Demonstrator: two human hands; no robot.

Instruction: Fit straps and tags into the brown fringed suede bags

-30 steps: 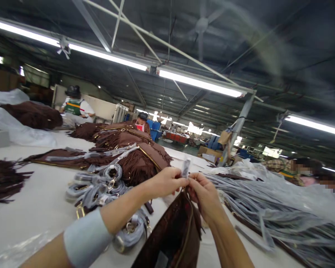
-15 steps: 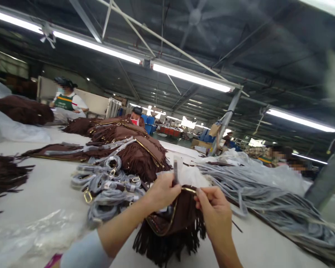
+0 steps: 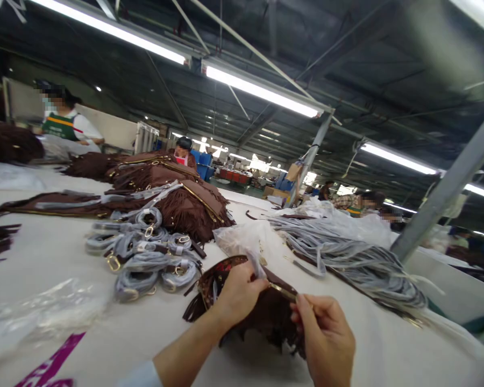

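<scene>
A dark brown fringed bag (image 3: 262, 317) with a gold zipper along its mouth is in front of me, its mouth gaping on the left to show a patterned lining. My left hand (image 3: 240, 293) is closed on the zipper edge, with a piece of clear plastic film (image 3: 255, 262) at its fingers. At the right end of the gold zipper (image 3: 282, 292), my right hand (image 3: 325, 333) pinches the bag's edge between thumb and fingers. Fringe hangs beneath, partly hidden by my hands.
Plastic-wrapped coiled straps (image 3: 149, 258) lie left on the white table (image 3: 116, 328). Behind them are piled brown fringed bags (image 3: 193, 207). Long wrapped straps (image 3: 339, 258) spread at right, clear bags (image 3: 242, 236) ahead. A worker in a green apron (image 3: 64, 126) is far left.
The view has shifted right. The bag has turned and tilted, so its lined opening now shows at the left. Both hands stay on the zipper edge.
</scene>
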